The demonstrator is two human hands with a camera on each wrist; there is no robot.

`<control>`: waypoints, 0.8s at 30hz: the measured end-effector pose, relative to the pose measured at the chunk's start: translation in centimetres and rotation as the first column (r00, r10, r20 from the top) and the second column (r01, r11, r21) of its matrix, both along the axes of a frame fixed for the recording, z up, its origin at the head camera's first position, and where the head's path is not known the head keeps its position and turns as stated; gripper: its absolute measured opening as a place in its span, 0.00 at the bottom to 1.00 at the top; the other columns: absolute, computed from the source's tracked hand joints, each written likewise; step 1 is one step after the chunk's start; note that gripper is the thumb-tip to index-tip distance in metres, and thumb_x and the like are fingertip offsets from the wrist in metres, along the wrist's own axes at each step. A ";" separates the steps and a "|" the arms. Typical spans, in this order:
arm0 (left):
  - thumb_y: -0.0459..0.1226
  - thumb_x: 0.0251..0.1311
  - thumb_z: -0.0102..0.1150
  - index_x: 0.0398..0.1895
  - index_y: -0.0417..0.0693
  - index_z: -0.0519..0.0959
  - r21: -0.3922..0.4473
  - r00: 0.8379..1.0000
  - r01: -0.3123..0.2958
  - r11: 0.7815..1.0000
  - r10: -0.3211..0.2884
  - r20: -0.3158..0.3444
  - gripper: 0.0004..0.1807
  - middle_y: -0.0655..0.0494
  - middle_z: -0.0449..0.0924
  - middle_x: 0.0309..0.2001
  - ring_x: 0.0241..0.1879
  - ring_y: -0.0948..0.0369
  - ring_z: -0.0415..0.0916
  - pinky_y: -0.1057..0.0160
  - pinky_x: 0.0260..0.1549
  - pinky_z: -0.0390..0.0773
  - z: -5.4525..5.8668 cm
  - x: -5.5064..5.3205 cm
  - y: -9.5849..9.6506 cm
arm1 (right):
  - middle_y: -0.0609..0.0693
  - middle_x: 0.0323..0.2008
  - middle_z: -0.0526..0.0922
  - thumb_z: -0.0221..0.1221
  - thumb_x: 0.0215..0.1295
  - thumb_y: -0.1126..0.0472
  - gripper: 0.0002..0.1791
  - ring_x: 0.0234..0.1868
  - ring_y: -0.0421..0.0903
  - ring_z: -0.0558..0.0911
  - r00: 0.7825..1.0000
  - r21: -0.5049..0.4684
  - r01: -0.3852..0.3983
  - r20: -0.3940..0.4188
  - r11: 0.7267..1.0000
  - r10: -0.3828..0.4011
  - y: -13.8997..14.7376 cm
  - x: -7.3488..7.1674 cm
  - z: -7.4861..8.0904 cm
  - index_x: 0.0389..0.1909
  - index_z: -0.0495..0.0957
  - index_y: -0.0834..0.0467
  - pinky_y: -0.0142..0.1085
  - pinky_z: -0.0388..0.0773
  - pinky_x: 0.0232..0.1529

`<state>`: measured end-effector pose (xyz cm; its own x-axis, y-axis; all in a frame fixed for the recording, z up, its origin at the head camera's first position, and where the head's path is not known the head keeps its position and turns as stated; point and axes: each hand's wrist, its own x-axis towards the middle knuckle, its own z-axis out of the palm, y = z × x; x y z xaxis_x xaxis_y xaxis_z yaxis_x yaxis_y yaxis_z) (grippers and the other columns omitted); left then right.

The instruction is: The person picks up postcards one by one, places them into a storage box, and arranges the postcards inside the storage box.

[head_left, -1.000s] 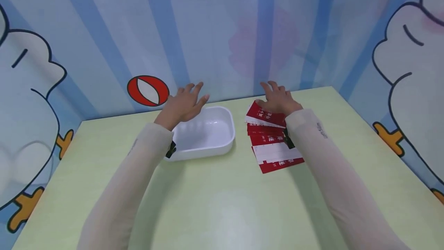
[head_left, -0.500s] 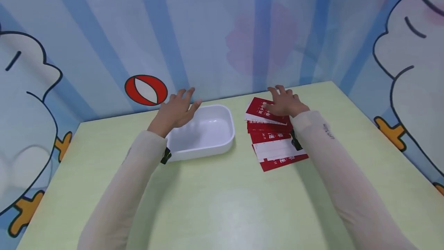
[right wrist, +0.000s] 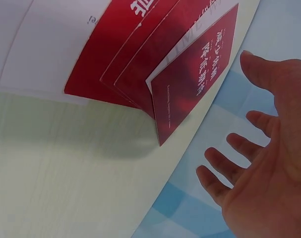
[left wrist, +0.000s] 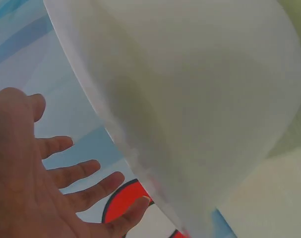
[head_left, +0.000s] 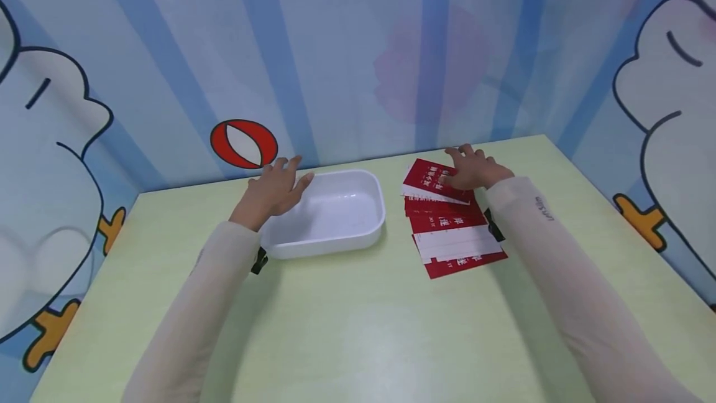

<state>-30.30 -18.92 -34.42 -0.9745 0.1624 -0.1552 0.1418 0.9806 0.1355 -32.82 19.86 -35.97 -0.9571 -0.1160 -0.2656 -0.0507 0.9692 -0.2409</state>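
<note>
My left hand [head_left: 271,191] hovers over the left side of a white plastic tray [head_left: 330,242], fingers spread and holding nothing. In the left wrist view the tray wall [left wrist: 200,109] fills much of the picture, apart from the fingers [left wrist: 81,171]. My right hand [head_left: 474,170] is above the far right end of a fanned stack of red and white cards [head_left: 447,222]. Its fingers are spread with nothing between them. In the right wrist view the uppermost red card [right wrist: 195,79], printed with white characters, lies a little away from the fingertips [right wrist: 210,181].
A pale green table [head_left: 347,328] carries the tray and cards. Behind it stands a blue striped wall [head_left: 347,55] with a printed red and white ball [head_left: 243,143]. Cartoon figures cover the side panels [head_left: 679,160].
My left hand has drawn left and slightly down, uncovering more of the tray. The right hand has shifted right across the cards, showing more of the top one. Tray and cards stay in place.
</note>
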 end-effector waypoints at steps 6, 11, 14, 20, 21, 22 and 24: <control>0.58 0.74 0.34 0.80 0.49 0.44 0.000 0.999 -0.034 0.999 0.034 0.026 0.39 0.38 0.49 0.77 0.76 0.35 0.45 0.23 0.66 0.51 -0.6 0.2 -1.5 | 0.68 0.74 0.49 0.64 0.61 0.49 0.50 0.71 0.70 0.53 0.999 0.003 0.013 0.038 1.000 -0.013 0.7 0.1 -0.4 0.77 0.47 0.59 0.68 0.61 0.69; 0.58 0.75 0.32 0.79 0.46 0.45 -0.012 0.997 -0.054 0.999 0.054 0.049 0.39 0.36 0.49 0.77 0.75 0.35 0.46 0.24 0.66 0.54 -1.2 0.5 -2.5 | 0.68 0.72 0.52 0.65 0.60 0.50 0.51 0.70 0.70 0.55 0.998 0.003 0.016 0.062 1.000 -0.016 1.2 -0.1 -1.2 0.77 0.47 0.59 0.67 0.64 0.68; 0.57 0.75 0.32 0.79 0.44 0.45 -0.010 0.995 -0.059 0.998 0.060 0.075 0.39 0.35 0.48 0.77 0.74 0.34 0.49 0.26 0.67 0.57 -1.3 0.7 -3.0 | 0.68 0.72 0.53 0.65 0.60 0.49 0.51 0.69 0.69 0.56 0.997 0.008 0.031 0.074 0.999 -0.032 1.2 -0.3 -1.4 0.77 0.47 0.58 0.66 0.66 0.67; 0.55 0.75 0.34 0.79 0.39 0.34 -0.030 0.985 -0.100 0.995 0.103 0.140 0.43 0.32 0.42 0.78 0.71 0.34 0.59 0.31 0.67 0.62 -2.0 0.6 -3.9 | 0.70 0.69 0.55 0.64 0.60 0.48 0.50 0.68 0.69 0.57 0.996 0.027 0.031 0.084 0.999 -0.033 1.4 -0.5 -1.3 0.76 0.49 0.60 0.66 0.69 0.64; 0.55 0.75 0.35 0.79 0.38 0.33 -0.035 0.982 -0.114 0.993 0.118 0.147 0.44 0.31 0.42 0.78 0.70 0.34 0.61 0.31 0.67 0.62 -2.3 0.5 -4.0 | 0.70 0.68 0.56 0.65 0.60 0.48 0.50 0.68 0.69 0.58 0.996 0.030 0.029 0.084 0.999 -0.031 1.4 -0.5 -1.3 0.76 0.49 0.60 0.65 0.70 0.64; 0.54 0.75 0.35 0.79 0.38 0.32 -0.040 0.979 -0.129 0.991 0.133 0.154 0.44 0.31 0.44 0.77 0.69 0.35 0.62 0.32 0.67 0.63 -2.5 0.5 -4.1 | 0.70 0.67 0.56 0.65 0.59 0.48 0.50 0.68 0.69 0.58 0.996 0.032 0.028 0.086 0.999 -0.030 1.5 -0.5 -1.3 0.75 0.50 0.61 0.65 0.71 0.63; 0.53 0.76 0.34 0.78 0.36 0.32 -0.054 0.975 -0.145 0.988 0.152 0.161 0.43 0.30 0.47 0.76 0.68 0.35 0.64 0.33 0.67 0.64 -3.0 0.5 -4.2 | 0.71 0.66 0.57 0.65 0.59 0.49 0.49 0.67 0.69 0.59 0.996 0.035 0.024 0.091 0.999 -0.027 1.7 -0.5 -1.4 0.75 0.50 0.62 0.64 0.72 0.63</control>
<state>-29.85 -23.14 -37.37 -0.9478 0.0073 -0.3188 -0.0270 0.9943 0.1031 -33.27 21.54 -37.34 -0.9312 -0.0816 -0.3551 -0.0054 0.9776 -0.2105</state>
